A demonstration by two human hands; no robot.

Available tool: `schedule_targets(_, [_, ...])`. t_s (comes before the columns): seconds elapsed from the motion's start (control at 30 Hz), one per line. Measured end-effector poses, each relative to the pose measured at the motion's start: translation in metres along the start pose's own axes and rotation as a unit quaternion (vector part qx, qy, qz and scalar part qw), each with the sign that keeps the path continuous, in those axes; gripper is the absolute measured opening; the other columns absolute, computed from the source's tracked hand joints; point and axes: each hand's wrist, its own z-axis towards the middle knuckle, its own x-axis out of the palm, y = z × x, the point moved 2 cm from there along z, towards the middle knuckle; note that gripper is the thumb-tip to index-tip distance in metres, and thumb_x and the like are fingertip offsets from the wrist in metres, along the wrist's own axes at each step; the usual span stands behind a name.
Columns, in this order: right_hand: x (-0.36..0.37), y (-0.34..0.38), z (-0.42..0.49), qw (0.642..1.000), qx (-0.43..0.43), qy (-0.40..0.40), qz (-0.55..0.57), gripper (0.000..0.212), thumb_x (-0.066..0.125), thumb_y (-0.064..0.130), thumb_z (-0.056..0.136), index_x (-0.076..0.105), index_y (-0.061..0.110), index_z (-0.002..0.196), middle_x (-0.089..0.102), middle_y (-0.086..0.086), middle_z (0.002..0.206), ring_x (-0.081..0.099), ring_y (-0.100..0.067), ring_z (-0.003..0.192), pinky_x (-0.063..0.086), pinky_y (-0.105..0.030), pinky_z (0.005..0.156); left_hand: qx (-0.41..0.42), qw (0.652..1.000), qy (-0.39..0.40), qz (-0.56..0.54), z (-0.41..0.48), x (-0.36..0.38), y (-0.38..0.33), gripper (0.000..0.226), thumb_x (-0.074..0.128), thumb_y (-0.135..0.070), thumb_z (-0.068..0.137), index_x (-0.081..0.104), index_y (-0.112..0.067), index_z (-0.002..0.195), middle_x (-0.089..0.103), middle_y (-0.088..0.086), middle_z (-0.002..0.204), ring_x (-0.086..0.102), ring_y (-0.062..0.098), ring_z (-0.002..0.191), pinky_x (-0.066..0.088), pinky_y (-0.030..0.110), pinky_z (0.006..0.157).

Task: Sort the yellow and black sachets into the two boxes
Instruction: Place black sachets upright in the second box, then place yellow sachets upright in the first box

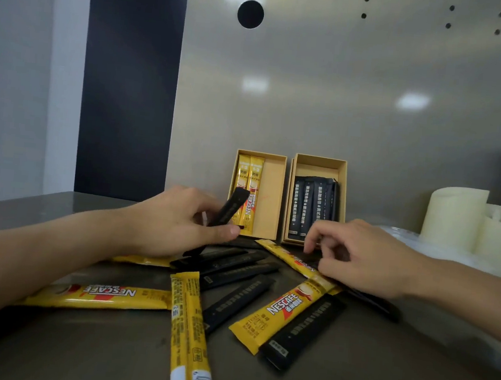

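Left hand (pixel 175 225) pinched black sachet (pixel 229 207) at frame centre, long axis slanted lower left to upper right, tip over left box (pixel 271 198), right hand (pixel 359 255) curled over yellow sachet (pixel 285 255), grip unclear.

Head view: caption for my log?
Left hand holds a black stick sachet before two tan cardboard boxes; right hand reaches into the loose pile.

Grey counter (pixel 378 373), loose sachets (pixel 98 296), two boxes (pixel 272 198)
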Motion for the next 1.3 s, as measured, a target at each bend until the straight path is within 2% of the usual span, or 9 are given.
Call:
schedule_targets(0.07, [-0.004, 0.004, -0.001, 0.997, 0.018, -0.042, -0.070, 0.023, 0.049, 0.054, 0.089, 0.063, 0.035, 0.091, 0.066, 0.012, 0.080, 0.059, -0.002, 0.074, 0.045, -0.022, 0.065, -0.002, 0.999, 0.029, -0.027, -0.001, 0.000, 0.001, 0.040, 0.053, -0.063, 0.085, 0.071, -0.032, 0.103, 0.071, -0.007, 0.097, 0.066, 0.011, 0.092, 0.055, 0.031, 0.081])
schedule_targets(0.2, [0.001, 0.015, 0.004, 0.997, 0.030, -0.059, -0.048, 0.045, 0.043, 0.072, 0.086, 0.067, 0.035, 0.093, 0.061, 0.016, 0.089, 0.059, -0.001, 0.081, 0.050, -0.022, 0.069, -0.011, 0.997, 0.044, -0.070, -0.002, 0.003, 0.000, 0.065, 0.039, -0.082, 0.081, 0.077, -0.033, 0.097, 0.074, -0.014, 0.096, 0.067, 0.003, 0.096, 0.051, 0.031, 0.090])
schedule_targets(0.37, [0.018, 0.014, 0.010, 0.994, 0.091, 0.013, 0.067, 0.027, 0.067, 0.053, 0.089, 0.070, 0.030, 0.102, 0.066, 0.009, 0.083, 0.059, -0.003, 0.069, 0.047, -0.018, 0.060, 0.002, 0.994, 0.056, -0.096, -0.003, 0.004, -0.002, 0.089, 0.022, -0.100, 0.062, 0.077, -0.037, 0.093, 0.073, -0.020, 0.089, 0.067, -0.001, 0.093, 0.048, 0.037, 0.102])
schedule_targets(0.5, [0.015, 0.013, 0.010, 0.984, 0.102, 0.032, 0.144, 0.023, 0.072, 0.040, 0.089, 0.072, 0.026, 0.107, 0.069, 0.007, 0.084, 0.062, -0.003, 0.075, 0.048, -0.019, 0.066, 0.040, 0.996, 0.038, -0.069, -0.005, 0.002, -0.005, 0.100, 0.027, -0.105, 0.053, 0.075, -0.033, 0.104, 0.073, -0.016, 0.097, 0.066, 0.006, 0.098, 0.052, 0.044, 0.096])
schedule_targets(0.57, [0.017, 0.013, 0.009, 0.982, 0.096, 0.028, 0.162, 0.020, 0.073, 0.034, 0.089, 0.072, 0.026, 0.107, 0.069, 0.005, 0.084, 0.061, -0.003, 0.076, 0.052, -0.023, 0.068, 0.072, 0.994, 0.020, -0.074, -0.005, 0.000, -0.006, 0.097, 0.029, -0.103, 0.056, 0.075, -0.034, 0.105, 0.072, -0.012, 0.101, 0.065, 0.011, 0.101, 0.051, 0.047, 0.094])
schedule_targets(0.67, [0.019, 0.017, 0.007, 0.978, 0.068, -0.053, 0.190, 0.013, 0.070, 0.032, 0.091, 0.070, 0.025, 0.102, 0.066, 0.006, 0.086, 0.060, -0.006, 0.076, 0.054, -0.034, 0.074, 0.086, 0.988, -0.020, -0.128, -0.004, -0.002, -0.006, 0.092, 0.020, -0.101, 0.064, 0.075, -0.037, 0.102, 0.072, -0.007, 0.100, 0.065, 0.009, 0.095, 0.047, 0.036, 0.086])
schedule_targets(0.9, [0.019, 0.038, -0.001, 0.955, 0.015, -0.200, 0.219, 0.018, 0.061, 0.049, 0.091, 0.059, 0.036, 0.102, 0.063, 0.010, 0.087, 0.059, -0.002, 0.081, 0.049, -0.016, 0.069, 0.042, 0.991, -0.094, -0.083, -0.003, -0.001, -0.004, 0.049, 0.034, -0.069, 0.086, 0.065, -0.037, 0.106, 0.071, -0.013, 0.096, 0.067, 0.007, 0.087, 0.055, 0.042, 0.090])
schedule_targets(1.07, [0.015, 0.040, -0.005, 0.948, 0.015, -0.221, 0.229, 0.025, 0.060, 0.053, 0.088, 0.056, 0.033, 0.101, 0.063, 0.000, 0.077, 0.056, -0.002, 0.063, 0.047, -0.016, 0.061, 0.040, 0.992, -0.089, -0.085, -0.004, 0.001, -0.008, 0.050, 0.038, -0.071, 0.081, 0.063, -0.039, 0.110, 0.072, -0.015, 0.097, 0.066, 0.004, 0.086, 0.057, 0.036, 0.085])
schedule_targets(1.3, [0.015, 0.040, -0.005, 0.932, 0.023, -0.214, 0.291, 0.032, 0.067, 0.053, 0.074, 0.056, 0.032, 0.096, 0.068, 0.024, 0.085, 0.066, -0.004, 0.070, 0.055, -0.020, 0.059, 0.036, 0.993, -0.078, -0.084, -0.002, 0.004, -0.009, 0.047, 0.042, -0.068, 0.081, 0.066, -0.039, 0.108, 0.072, -0.013, 0.099, 0.066, 0.005, 0.087, 0.057, 0.036, 0.085])
